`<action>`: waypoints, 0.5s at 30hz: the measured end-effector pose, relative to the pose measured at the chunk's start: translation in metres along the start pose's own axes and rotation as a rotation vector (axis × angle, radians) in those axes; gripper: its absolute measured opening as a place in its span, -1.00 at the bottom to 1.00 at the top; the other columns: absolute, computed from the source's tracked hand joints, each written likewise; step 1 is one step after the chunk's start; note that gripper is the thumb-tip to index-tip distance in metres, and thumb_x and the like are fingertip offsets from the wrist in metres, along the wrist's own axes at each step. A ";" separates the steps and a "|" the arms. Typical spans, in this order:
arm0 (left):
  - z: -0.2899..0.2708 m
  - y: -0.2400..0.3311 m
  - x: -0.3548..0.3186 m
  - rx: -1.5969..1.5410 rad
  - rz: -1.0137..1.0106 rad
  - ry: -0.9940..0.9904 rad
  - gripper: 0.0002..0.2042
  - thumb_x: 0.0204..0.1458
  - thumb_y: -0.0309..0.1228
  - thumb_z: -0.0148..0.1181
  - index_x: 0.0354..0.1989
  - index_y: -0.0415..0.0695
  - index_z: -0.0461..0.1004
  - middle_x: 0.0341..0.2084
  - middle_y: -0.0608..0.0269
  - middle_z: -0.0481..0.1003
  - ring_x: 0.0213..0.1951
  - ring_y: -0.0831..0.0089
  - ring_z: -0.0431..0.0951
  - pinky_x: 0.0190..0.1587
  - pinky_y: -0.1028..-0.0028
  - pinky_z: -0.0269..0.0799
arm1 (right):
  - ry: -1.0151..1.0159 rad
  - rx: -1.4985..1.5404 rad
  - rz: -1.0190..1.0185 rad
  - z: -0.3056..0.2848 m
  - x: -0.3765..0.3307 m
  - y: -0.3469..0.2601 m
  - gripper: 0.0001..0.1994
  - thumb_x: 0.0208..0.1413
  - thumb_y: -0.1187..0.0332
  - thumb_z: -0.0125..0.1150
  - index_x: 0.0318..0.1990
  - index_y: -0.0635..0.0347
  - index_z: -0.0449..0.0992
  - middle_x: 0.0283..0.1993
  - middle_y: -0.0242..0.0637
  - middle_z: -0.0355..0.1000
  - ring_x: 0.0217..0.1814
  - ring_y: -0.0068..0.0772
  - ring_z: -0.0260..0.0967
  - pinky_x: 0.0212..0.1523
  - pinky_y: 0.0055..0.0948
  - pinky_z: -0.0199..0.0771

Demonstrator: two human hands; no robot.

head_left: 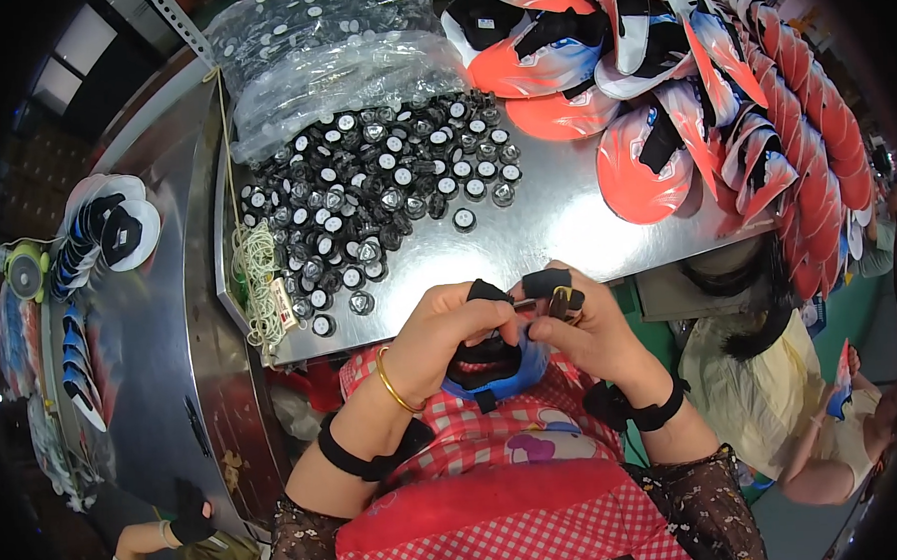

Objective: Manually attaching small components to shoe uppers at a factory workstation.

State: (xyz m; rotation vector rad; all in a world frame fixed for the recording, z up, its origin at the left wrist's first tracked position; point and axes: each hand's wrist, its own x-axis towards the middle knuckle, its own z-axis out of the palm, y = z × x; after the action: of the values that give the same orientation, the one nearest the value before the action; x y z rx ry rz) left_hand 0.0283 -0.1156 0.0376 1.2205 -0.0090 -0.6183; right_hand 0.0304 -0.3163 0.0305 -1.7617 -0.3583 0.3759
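My left hand (446, 330) is closed in a pinch in front of my apron, with a black cover on a fingertip. My right hand (596, 329) is closed close beside it, also with black finger covers. A small brass-coloured and dark metal tool (563, 302) lies against the right fingers; its kind is unclear. Some short dark thing bridges the fingertips of both hands, too small to name. Just under the hands is a blue and black shoe upper (493, 378), with a red-edged opening; the fingers hide its top part.
Many small round black pieces (365, 194) with white tops cover the metal table (547, 246). Filled clear plastic bags (339, 65) lie behind. Orange shoe uppers (644, 171) are piled right, a tangled cord (260, 278) left. Other people's arms (145, 543) show at both sides.
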 end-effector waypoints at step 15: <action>0.001 0.002 -0.002 -0.002 -0.108 -0.136 -0.87 -0.06 -0.41 0.07 -0.54 -0.18 0.47 -0.65 0.37 0.45 -0.55 0.70 0.27 -0.43 0.66 0.12 | 0.082 -0.125 -0.198 0.011 0.002 0.012 -0.67 0.20 0.18 -0.15 -0.28 0.25 0.45 -0.46 -0.15 0.40 -0.44 -0.21 0.38 -0.38 -0.37 0.34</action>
State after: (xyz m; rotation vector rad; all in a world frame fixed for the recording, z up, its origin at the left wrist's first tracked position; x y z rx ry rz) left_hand 0.0272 -0.1153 0.0401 1.1804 -0.0566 -0.7940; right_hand 0.0284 -0.3086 0.0166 -1.8376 -0.5020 0.1422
